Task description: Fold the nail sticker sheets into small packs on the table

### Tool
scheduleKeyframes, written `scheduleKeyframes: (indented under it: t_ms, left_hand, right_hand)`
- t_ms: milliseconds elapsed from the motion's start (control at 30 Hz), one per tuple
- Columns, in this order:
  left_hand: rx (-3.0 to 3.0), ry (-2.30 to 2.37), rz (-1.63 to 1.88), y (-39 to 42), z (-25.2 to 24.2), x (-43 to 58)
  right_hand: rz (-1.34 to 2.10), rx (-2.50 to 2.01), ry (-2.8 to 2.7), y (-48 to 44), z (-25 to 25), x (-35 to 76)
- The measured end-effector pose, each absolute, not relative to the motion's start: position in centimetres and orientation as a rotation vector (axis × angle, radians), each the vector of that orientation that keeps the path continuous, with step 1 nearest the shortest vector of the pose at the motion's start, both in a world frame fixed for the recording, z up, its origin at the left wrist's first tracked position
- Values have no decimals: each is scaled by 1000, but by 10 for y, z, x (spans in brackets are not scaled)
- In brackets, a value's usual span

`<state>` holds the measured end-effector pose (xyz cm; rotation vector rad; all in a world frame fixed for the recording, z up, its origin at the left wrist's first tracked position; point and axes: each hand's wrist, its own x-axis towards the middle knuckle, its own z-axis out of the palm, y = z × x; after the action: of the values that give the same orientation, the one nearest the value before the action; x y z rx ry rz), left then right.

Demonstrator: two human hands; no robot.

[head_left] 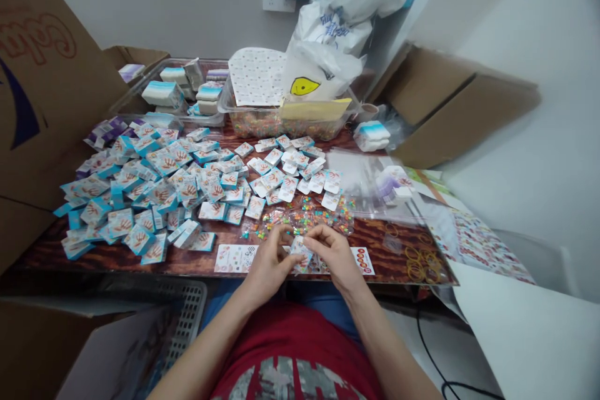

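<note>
My left hand (268, 264) and my right hand (335, 257) meet near the table's front edge. Between their fingertips is a small white-and-blue printed box (300, 251), partly covered by the fingers; whether it is flat or folded out I cannot tell. Both hands are closed on it. Under them lies a printed paper strip, with its left part (233, 259) and its red-marked right end (364, 260) showing. Just beyond the fingers are clear bags of colourful small pieces (323, 220). A looser group of small white boxes (287, 188) lies behind those.
A large heap of small blue-and-white boxes (159, 190) covers the table's left. Behind stand a clear tub (262, 124), stuffed white plastic bags (347, 31) and a tray of bundled cartons (159, 95). Rubber bands (420, 264) lie at right. Cardboard boxes (464, 106) flank both sides.
</note>
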<state>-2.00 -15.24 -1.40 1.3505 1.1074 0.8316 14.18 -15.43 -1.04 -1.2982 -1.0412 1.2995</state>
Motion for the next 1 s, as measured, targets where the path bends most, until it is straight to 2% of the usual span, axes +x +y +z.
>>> scheduleKeyframes:
  t_ms: [167,433,667,833,1000]
  left_hand:
    - [1328,1056,790,-152,-11,-19]
    - [1255,1016,787,-157,-14,-21]
    - [1425,968,736,-156,-5,-26]
    - [1254,992,848,-154,-11,-24]
    - [1396,1189,1059,-143,-5,-46]
  right_hand:
    - [1326,-1308,-882,-149,-16,143]
    - [1237,-1277,-1253,-163,-9,147]
    - [1225,-1314,-1298,-167,-18,159]
    - [1269,-1352,-1238,-173,-18,143]
    - [1237,-1333,-1037,-174,-20,130]
